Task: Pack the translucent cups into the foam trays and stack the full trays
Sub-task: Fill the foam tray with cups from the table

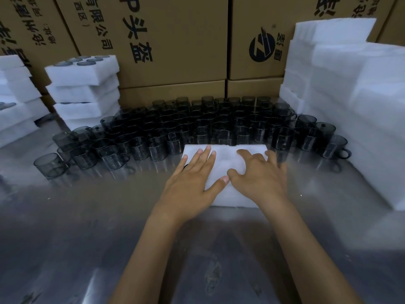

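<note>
Your left hand and right hand press flat, fingers spread and gripping nothing, on the foam tray, probably to steady it on the bench just before the cups.

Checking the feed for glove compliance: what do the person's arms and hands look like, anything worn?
Both forearms are bare, with no sleeves in view. The left hand and right hand wear no gloves, and no rings or watch show. A small dark thing shows at the left hand's outer edge; what it is cannot be told. Fingernails are short and unpainted.
</note>
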A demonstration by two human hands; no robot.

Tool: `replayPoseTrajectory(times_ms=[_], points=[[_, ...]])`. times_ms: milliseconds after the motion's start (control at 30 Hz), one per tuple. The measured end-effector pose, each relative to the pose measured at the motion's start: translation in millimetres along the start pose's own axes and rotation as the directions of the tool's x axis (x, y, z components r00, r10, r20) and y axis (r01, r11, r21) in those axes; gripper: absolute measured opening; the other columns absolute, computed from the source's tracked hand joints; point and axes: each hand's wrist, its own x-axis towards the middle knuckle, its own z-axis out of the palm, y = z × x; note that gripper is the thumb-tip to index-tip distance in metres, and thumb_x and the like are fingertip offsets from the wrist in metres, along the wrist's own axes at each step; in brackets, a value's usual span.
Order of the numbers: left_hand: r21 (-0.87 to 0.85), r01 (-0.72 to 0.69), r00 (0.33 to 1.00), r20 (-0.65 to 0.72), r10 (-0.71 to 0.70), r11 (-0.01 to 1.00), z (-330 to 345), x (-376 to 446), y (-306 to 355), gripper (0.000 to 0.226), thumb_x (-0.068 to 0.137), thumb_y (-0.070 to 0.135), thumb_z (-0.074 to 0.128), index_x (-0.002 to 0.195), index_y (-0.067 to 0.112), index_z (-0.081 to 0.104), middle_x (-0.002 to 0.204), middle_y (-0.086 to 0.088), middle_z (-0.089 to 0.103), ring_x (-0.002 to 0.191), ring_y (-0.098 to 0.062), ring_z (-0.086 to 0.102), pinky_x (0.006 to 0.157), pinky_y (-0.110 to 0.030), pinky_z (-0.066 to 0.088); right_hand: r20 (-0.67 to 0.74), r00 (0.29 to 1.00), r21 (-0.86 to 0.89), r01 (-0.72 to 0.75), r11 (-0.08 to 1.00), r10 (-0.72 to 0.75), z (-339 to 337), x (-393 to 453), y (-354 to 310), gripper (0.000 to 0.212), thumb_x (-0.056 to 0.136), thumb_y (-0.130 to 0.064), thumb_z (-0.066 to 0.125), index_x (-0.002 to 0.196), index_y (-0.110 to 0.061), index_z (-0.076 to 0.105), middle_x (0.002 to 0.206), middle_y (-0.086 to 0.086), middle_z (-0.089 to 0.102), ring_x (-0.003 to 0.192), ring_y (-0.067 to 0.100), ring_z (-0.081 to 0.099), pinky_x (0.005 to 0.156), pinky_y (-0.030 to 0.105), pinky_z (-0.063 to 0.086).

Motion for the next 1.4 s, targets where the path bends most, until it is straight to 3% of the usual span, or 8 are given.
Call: replayPoseTrajectory(times_ms=[467, 633, 733, 833, 967, 1067, 1267, 1400], points=[[0.020, 0.100, 0.994, 0.036, -0.100, 0.995, 3.9, -0.5, 9.2, 0.073, 0.097, 0.066, 0.012, 0.157, 0.029, -0.007, 0.162, 0.016, -0.016, 0.146, 0.003, -0.019, 0.117, -0.024, -0.016, -0.051, 0.997, 0.044, 0.060, 0.997, -0.058, 3.2, 5.6, 7.2, 0.058, 0.092, -0.055, 0.043, 0.146, -0.035, 0.042, 0.138, -0.002, 0.057, 0.142, 0.024, 0.023, 0.108, 0.042, 0.021], [0.009, 0.104, 0.994, 0.028, -0.104, 0.995, 6.0, 1.0, 9.1, 0.074, 0.097, 0.065, 0.012, 0.158, 0.027, -0.005, 0.163, 0.015, -0.013, 0.147, 0.003, -0.016, 0.118, -0.025, -0.015, -0.201, 0.980, 0.237, 0.042, 0.971, 0.007, -1.4, 21.9, 17.8, 0.032, 0.093, -0.047, 0.050, 0.112, -0.032, 0.070, 0.125, -0.004, 0.064, 0.125, 0.023, 0.040, 0.088, 0.033, 0.020], [-0.161, 0.113, 0.992, -0.033, -0.120, 0.980, 4.7, 2.7, 5.2, 0.064, 0.101, 0.059, 0.021, 0.158, 0.030, 0.016, 0.164, 0.017, 0.011, 0.149, 0.003, 0.002, 0.121, -0.024, -0.001, -0.258, 0.966, 0.284, 0.064, 0.957, 0.012, -9.8, 52.1, 12.1, 0.023, 0.093, -0.035, 0.056, 0.108, -0.029, 0.072, 0.117, -0.002, 0.067, 0.122, 0.027, 0.044, 0.088, 0.035, 0.021], [-0.589, 0.167, 0.938, -0.152, -0.312, 0.791, -5.0, 2.4, -4.6, 0.045, 0.104, 0.043, 0.032, 0.146, 0.035, 0.047, 0.137, 0.023, 0.055, 0.135, -0.001, 0.041, 0.101, -0.016, 0.032, -0.052, 0.998, 0.311, 0.057, 0.949, -0.043, -16.2, 92.0, -3.3, 0.020, 0.096, -0.032, 0.056, 0.104, -0.026, 0.074, 0.116, -0.001, 0.069, 0.131, 0.028, 0.042, 0.106, 0.043, 0.030], [-0.595, 0.232, 0.929, -0.099, -0.356, 0.770, -2.5, 5.4, -22.6, 0.049, 0.105, 0.035, 0.039, 0.153, 0.028, 0.035, 0.162, 0.012, 0.024, 0.149, -0.007, 0.018, 0.117, -0.030, 0.019, 0.195, 0.981, 0.212, -0.040, 0.976, -0.002, -11.4, 125.0, -22.0, 0.032, 0.094, -0.044, 0.061, 0.088, -0.015, 0.073, 0.118, 0.009, 0.065, 0.141, 0.033, 0.033, 0.101, 0.042, 0.046], [-0.641, 0.310, 0.942, 0.106, -0.319, 0.702, 2.9, 8.2, -27.6, 0.064, 0.102, 0.040, 0.046, 0.158, 0.034, 0.014, 0.165, 0.015, 0.000, 0.151, -0.005, 0.001, 0.119, -0.031, 0.007, 0.200, 0.979, 0.080, -0.062, 0.995, 0.045, -9.0, 130.2, -31.9, 0.038, 0.086, -0.054, 0.067, 0.096, -0.018, 0.074, 0.132, 0.014, 0.054, 0.138, 0.034, 0.031, 0.097, 0.039, 0.044], [-0.853, 0.313, 0.910, 0.144, -0.389, 0.418, -1.7, 7.9, -28.5, 0.043, 0.105, 0.042, 0.038, 0.148, 0.045, 0.036, 0.161, 0.015, 0.025, 0.148, -0.006, 0.019, 0.110, -0.024, 0.015, 0.130, 0.992, 0.024, 0.004, 1.000, -0.007, -4.3, 127.0, -32.7, 0.027, 0.089, -0.043, 0.068, 0.098, -0.019, 0.075, 0.116, 0.009, 0.063, 0.129, 0.031, 0.035, 0.105, 0.038, 0.032], [-0.882, 0.293, 0.903, 0.128, -0.410, 0.370, -1.7, 7.2, -27.3, 0.042, 0.105, 0.033, 0.043, 0.146, 0.042, 0.043, 0.158, 0.014, 0.032, 0.146, -0.007, 0.025, 0.101, -0.020, 0.018, 0.017, 0.998, 0.039, 0.066, 0.997, -0.067, -7.0, 120.6, -27.2, 0.015, 0.092, -0.036, 0.067, 0.094, -0.026, 0.078, 0.109, 0.004, 0.070, 0.123, 0.030, 0.045, 0.105, 0.039, 0.033]])
